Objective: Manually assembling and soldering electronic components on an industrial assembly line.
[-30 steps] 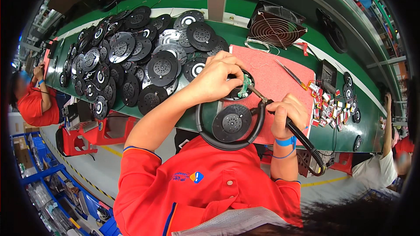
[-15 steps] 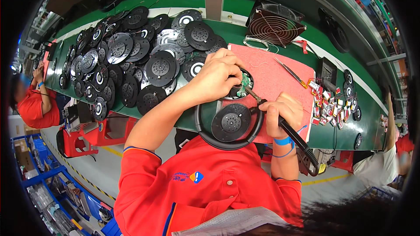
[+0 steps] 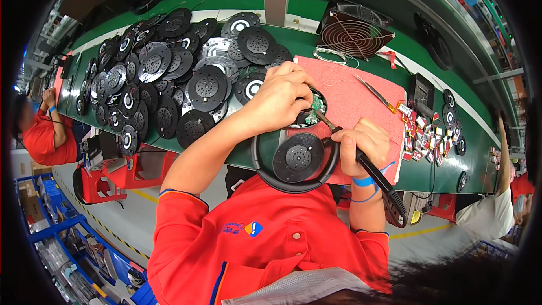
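The green circuit board sits in a round black cup over the pink mat, just right of the nearer left hand, fingers bunched, grip unclear. The right hand, lower right, wraps 1 soldering iron, long axis slanting up-left toward the board.

right-hand fingers | soldering iron | shifted slightly left (ribbed cord sleeve likewise)
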`<state>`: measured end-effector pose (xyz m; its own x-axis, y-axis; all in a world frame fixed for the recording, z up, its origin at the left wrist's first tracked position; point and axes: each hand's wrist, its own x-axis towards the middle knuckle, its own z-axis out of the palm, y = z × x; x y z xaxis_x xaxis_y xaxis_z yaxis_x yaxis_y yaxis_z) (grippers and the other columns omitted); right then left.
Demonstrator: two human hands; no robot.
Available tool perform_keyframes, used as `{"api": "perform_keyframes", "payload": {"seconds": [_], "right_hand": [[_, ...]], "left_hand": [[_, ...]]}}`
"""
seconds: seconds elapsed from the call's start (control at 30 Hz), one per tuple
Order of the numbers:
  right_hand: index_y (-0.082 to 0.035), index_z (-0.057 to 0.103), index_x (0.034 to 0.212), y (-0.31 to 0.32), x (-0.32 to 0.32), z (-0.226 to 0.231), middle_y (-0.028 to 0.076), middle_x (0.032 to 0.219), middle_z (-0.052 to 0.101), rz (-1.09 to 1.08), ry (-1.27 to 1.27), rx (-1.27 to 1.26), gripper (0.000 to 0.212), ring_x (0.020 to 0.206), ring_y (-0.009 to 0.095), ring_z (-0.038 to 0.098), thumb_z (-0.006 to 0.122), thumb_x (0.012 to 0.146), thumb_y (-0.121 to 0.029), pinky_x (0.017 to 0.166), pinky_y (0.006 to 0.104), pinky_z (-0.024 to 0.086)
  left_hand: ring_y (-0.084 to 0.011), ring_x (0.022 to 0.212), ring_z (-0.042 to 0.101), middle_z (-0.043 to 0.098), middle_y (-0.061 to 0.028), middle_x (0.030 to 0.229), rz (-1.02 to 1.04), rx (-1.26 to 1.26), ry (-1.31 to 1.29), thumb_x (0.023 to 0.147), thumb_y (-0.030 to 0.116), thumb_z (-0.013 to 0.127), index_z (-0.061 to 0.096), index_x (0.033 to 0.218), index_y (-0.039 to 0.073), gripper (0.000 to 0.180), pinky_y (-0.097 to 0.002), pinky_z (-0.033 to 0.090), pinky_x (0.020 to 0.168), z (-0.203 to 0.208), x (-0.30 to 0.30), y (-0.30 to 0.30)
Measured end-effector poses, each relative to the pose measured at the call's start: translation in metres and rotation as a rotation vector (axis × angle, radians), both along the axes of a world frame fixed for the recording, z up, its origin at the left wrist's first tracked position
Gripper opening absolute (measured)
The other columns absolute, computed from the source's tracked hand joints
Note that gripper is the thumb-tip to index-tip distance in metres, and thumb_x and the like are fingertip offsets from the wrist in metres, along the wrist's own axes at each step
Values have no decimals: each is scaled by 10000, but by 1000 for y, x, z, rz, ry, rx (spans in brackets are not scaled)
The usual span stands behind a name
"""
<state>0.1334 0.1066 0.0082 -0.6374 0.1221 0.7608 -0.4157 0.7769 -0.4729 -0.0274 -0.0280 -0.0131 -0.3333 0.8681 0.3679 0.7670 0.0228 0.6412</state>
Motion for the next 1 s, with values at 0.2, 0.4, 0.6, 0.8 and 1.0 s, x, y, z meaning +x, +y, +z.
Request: {"api": "perform_keyframes", "payload": {"seconds": [0.2, 0.4, 0.6, 0.8, 1.0], "right_hand": [[-25, 608, 672, 1, 1, -2, 43, 523, 535, 1, 2, 12, 160, 417, 169, 427, 555, 821, -47, 420, 301, 318], [-19, 601, 635, 0, 4, 1, 52, 515, 518, -25, 24, -43, 253, 422, 174, 426, 539, 863, -111, 423, 304, 308], [-15, 600, 623, 0, 4, 2, 52, 507, 505, -38, 23, -60, 283, 423, 175, 425, 534, 872, -132, 425, 305, 306], [-16, 601, 621, 0, 5, 1, 49, 505, 506, -39, 15, -58, 282, 425, 173, 433, 534, 870, -131, 427, 304, 309], [-17, 599, 633, 1, 5, 0, 55, 527, 547, -24, 17, -42, 239, 427, 172, 439, 538, 849, -98, 426, 301, 320]], "left_hand": [[-250, 1083, 501, 647, -38, 1026, -1, 5, 16, 701, 70, 667, 686, 734, 40, 49, -416, 341, 933, 0, 1, 1], [-250, 1083, 500, 645, -40, 1027, 7, 3, 28, 706, 68, 658, 685, 733, 39, 48, -415, 339, 935, 0, 1, 0], [-250, 1083, 500, 637, -46, 1022, -3, 12, 39, 713, 69, 654, 675, 731, 38, 42, -414, 344, 926, 2, 2, 0], [-252, 1069, 506, 619, -48, 1020, -49, 76, 91, 726, 78, 654, 648, 732, 42, 37, -412, 363, 900, 3, 1, 1], [-245, 1060, 508, 611, -46, 1017, -67, 81, 171, 725, 77, 655, 643, 736, 41, 40, -407, 363, 904, 4, 1, 1]]}}
